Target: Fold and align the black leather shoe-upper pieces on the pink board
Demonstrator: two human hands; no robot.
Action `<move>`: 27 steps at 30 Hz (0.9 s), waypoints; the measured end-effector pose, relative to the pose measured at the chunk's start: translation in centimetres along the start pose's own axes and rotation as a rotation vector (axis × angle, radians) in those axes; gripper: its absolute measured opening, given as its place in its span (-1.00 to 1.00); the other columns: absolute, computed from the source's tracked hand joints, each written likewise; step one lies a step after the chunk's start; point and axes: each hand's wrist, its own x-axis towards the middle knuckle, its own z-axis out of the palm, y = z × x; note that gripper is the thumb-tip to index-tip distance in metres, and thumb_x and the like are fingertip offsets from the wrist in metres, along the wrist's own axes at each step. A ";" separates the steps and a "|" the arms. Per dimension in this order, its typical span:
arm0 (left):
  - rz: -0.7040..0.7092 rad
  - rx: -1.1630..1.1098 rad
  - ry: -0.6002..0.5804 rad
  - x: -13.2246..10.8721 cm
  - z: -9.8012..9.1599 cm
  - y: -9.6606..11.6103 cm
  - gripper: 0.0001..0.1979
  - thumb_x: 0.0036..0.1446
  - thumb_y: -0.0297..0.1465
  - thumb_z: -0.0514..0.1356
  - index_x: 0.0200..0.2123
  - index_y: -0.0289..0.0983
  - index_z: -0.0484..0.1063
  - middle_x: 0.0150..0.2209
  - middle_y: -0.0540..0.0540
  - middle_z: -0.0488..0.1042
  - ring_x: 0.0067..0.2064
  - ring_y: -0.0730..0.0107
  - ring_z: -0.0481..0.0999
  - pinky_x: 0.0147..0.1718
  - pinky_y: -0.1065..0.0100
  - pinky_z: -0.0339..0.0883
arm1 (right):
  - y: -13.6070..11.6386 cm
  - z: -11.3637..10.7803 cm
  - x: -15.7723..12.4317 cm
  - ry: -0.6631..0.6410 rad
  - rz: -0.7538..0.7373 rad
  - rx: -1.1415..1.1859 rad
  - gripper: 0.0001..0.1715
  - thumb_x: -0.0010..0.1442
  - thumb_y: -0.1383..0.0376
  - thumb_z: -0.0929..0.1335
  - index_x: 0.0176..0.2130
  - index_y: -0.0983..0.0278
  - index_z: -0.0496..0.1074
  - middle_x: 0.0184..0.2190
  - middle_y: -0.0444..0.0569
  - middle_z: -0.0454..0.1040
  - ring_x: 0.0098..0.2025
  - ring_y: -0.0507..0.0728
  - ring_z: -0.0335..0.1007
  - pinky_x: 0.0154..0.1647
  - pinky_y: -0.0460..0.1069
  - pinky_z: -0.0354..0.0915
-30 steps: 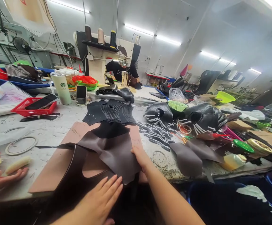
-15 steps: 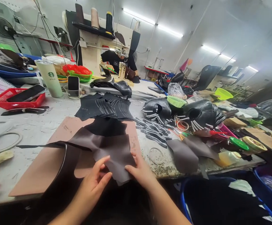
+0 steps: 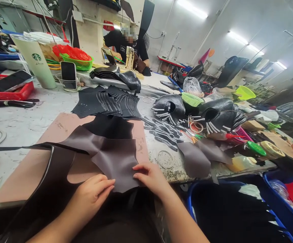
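A large dark brown leather piece (image 3: 111,157) lies on a pinkish cutting board (image 3: 60,133) at the near edge of the worktable (image 3: 27,121). My left hand (image 3: 92,195) rests on the leather's near edge, fingers curled and pressed together over it. My right hand (image 3: 150,175) sits at the leather's right near corner, fingers bent and pinching the edge. A strip of the same leather (image 3: 47,179) hangs off the board toward me.
Stacks of black cut pieces (image 3: 111,104) lie beyond the board, more brown scraps (image 3: 199,157) to the right. A Starbucks cup (image 3: 36,62), phone (image 3: 68,72) and red tray (image 3: 9,91) stand left. A person sews at a machine (image 3: 126,44). Blue bins (image 3: 283,202) sit at right.
The view has dropped and shifted. My left hand went from flat on the leather to curled on its near edge. My right hand drew back toward me along the edge. The other person's hands left view.
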 end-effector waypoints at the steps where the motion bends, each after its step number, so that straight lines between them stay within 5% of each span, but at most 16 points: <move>1: 0.014 0.015 -0.005 0.0 0.0 0.0 -0.70 0.23 -0.32 0.01 -0.35 -0.26 0.53 -0.47 -0.02 0.47 -0.47 0.55 0.47 -0.46 0.60 0.33 | 0.0 0.0 0.0 0.000 -0.002 -0.007 -0.79 -0.06 0.39 0.42 -0.32 0.23 0.53 -0.40 -0.10 0.52 -0.36 0.11 0.41 -0.26 0.01 0.35; 14: 0.095 0.110 -0.032 -0.1 0.4 0.2 -0.68 0.27 -0.41 -0.07 -0.36 -0.29 0.47 -0.44 -0.03 0.42 -0.46 0.54 0.40 -0.47 0.53 0.26 | -0.2 0.0 -0.4 0.043 -0.063 -0.097 -0.78 -0.06 0.47 0.42 -0.33 0.25 0.53 -0.43 -0.12 0.47 -0.45 0.03 0.33 -0.36 -0.06 0.30; 19: 0.187 0.297 -0.052 0.3 -0.1 0.9 -0.67 0.23 -0.50 -0.07 -0.49 -0.30 0.41 -0.57 0.00 0.27 -0.54 0.46 0.25 -0.56 0.41 0.11 | -0.2 0.3 -0.7 0.059 -0.104 -0.142 -0.77 -0.05 0.49 0.40 -0.33 0.25 0.51 -0.44 -0.13 0.40 -0.46 0.02 0.31 -0.37 -0.06 0.30; 23: 0.265 0.365 -0.103 1.3 0.1 1.1 -0.75 0.10 -0.55 -0.03 -0.53 -0.31 0.38 -0.38 -0.12 0.40 -0.34 0.28 0.36 -0.38 0.29 0.22 | -0.2 1.1 -1.6 0.224 -0.340 -0.378 -0.77 0.00 0.49 0.36 -0.30 0.27 0.50 -0.17 0.04 0.36 -0.30 0.09 0.32 -0.23 0.02 0.32; 27: 0.328 0.476 -0.186 3.1 1.5 0.8 -0.80 -0.01 -0.59 0.06 -0.60 -0.27 0.30 -0.54 -0.06 0.32 -0.50 0.30 0.30 -0.54 0.30 0.18 | -0.7 2.3 -2.3 0.341 -0.686 -0.685 -0.67 0.13 0.53 0.22 -0.24 0.27 0.48 -0.07 0.03 0.42 -0.16 0.18 0.29 -0.15 0.08 0.23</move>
